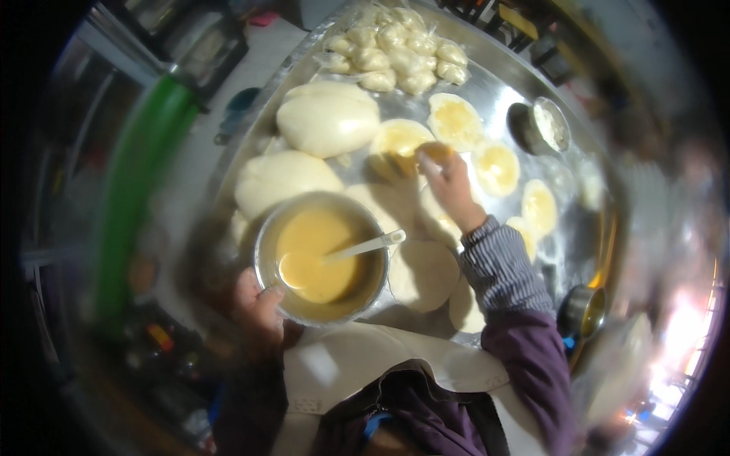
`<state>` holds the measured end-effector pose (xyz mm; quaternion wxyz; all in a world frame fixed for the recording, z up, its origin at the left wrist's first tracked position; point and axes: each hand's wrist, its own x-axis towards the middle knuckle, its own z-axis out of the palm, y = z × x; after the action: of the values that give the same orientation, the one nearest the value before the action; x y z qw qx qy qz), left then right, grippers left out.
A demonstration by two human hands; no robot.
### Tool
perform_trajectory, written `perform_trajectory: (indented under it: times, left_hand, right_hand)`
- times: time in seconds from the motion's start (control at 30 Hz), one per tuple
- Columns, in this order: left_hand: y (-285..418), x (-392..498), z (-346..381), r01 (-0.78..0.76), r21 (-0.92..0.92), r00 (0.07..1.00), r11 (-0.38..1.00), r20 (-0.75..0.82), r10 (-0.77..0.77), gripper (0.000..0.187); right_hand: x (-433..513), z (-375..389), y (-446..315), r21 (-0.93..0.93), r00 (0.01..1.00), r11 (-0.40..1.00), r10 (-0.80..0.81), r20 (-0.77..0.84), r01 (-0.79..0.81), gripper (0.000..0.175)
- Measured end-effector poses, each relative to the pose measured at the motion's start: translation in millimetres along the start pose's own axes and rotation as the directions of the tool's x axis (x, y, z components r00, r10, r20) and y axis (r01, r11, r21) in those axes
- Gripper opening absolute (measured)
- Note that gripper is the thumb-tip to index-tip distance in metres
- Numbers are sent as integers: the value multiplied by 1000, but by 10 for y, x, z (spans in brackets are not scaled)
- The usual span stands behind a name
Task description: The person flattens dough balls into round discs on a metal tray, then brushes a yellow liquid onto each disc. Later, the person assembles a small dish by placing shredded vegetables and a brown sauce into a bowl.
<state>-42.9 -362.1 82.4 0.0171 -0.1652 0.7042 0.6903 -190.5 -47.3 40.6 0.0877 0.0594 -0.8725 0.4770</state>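
My left hand (261, 302) grips the near-left rim of a round metal pot (365, 296). The pot contains a yellow-orange liquid (305, 251), with the pale handle of a utensil (365, 246) slanting out over its right side. Above the dough rounds, my right hand (453, 182) reaches out with its fingers bent, just beside a flat dough round (393, 134) coated with yellow liquid. Blur hides whether those fingers hold something. More coated rounds (456, 119) lie beyond and to the right, while uncoated dough rounds (425, 276) spread nearer me, partly shaded.
Two large smooth dough masses (328, 119) rest on the left of the metal work table (485, 80). Dough balls under clear plastic (393, 48) are heaped at the far end. A metal bowl of white contents (550, 125) and another metal pot (587, 313) stand right.
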Motion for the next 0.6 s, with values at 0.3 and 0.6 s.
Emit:
perform_trajectory:
  times: [0.3, 0.6]
  left_hand:
    - [-137, 12, -140, -387, 377, 922, 841, 124, 368, 28]
    - [-157, -30, -186, -595, 463, 800, 657, 257, 542, 38]
  right_hand:
    - [95, -250, 479, 226, 886, 947, 297, -357, -227, 20]
    - [96, -309, 614, 130, 877, 956, 292, -382, -261, 25]
